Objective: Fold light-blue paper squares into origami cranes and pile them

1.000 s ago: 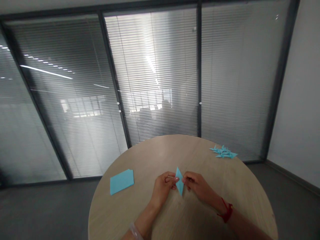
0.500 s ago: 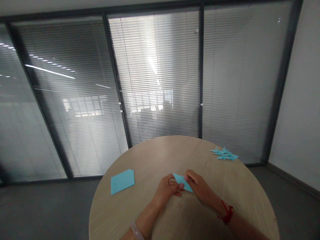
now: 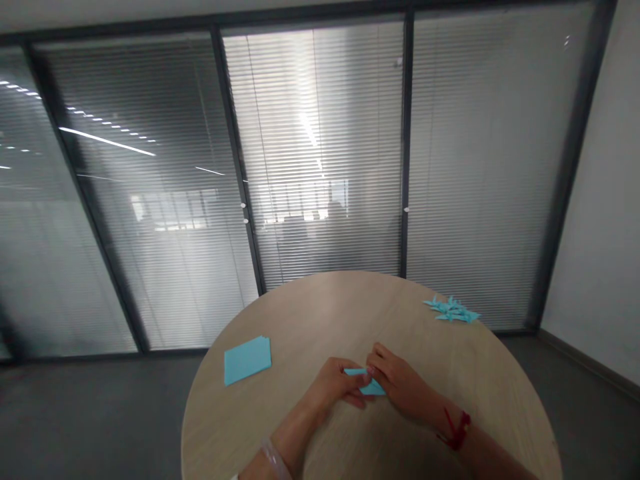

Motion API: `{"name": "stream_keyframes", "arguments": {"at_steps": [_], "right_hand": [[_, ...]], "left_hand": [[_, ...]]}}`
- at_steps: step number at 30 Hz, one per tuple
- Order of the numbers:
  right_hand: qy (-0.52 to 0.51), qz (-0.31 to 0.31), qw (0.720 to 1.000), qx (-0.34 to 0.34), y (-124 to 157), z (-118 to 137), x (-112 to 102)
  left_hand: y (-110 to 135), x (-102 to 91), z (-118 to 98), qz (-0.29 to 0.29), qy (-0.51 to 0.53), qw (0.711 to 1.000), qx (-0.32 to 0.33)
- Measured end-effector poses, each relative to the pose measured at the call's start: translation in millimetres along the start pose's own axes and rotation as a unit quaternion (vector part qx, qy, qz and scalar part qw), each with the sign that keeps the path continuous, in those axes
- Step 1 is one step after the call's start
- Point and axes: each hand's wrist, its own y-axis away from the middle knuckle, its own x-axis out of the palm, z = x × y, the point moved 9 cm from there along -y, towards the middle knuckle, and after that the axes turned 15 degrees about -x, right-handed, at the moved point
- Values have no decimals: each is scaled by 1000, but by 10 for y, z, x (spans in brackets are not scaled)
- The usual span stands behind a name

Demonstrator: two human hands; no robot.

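Note:
A small folded piece of light-blue paper (image 3: 373, 388) is held between my two hands, just above the round wooden table. My left hand (image 3: 341, 383) grips its left side, thumb on top and fingers underneath. At the upper right edge my right hand (image 3: 394, 375) pinches the paper, fingers curled against it. My hands nearly meet over the sheet and hide much of it, so the exact fold cannot be made out.
On the left of the round table (image 3: 320, 320) lies a stack of blue paper sheets (image 3: 247, 361). Several folded blue paper pieces with pointed ends (image 3: 453, 309) are heaped near the far right edge. Glass partitions with blinds (image 3: 325, 153) stand behind.
The blue paper has turned and tilted and now shows a narrower face. My left thumb has moved onto its top, and both hands have come slightly nearer to me.

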Motion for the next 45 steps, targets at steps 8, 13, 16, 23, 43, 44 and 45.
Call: {"name": "stream_keyframes", "arguments": {"at_steps": [8,13,16,23,43,44,45], "right_hand": [[-46,-106,993,-25,-35,91,-199],[-68,-121,990,-25,-55,121,-195],[-69,-127,989,-11,-51,86,-186],[-79,-133,988,6,-42,17,-200],[-125,-124,984,16,-49,-12,-194],[-126,-125,984,18,-49,-20,-190],[-127,-128,984,19,-48,-29,-186]], "left_hand": [[-4,-178,-39,-61,86,994,30],[-5,-181,-80,-57,111,991,46],[5,-168,-93,-61,106,991,50],[48,-180,-139,-80,87,991,56],[7,-185,-125,-81,53,993,63],[10,-184,-133,-81,55,993,65],[13,-185,-141,-83,57,993,67]]}}
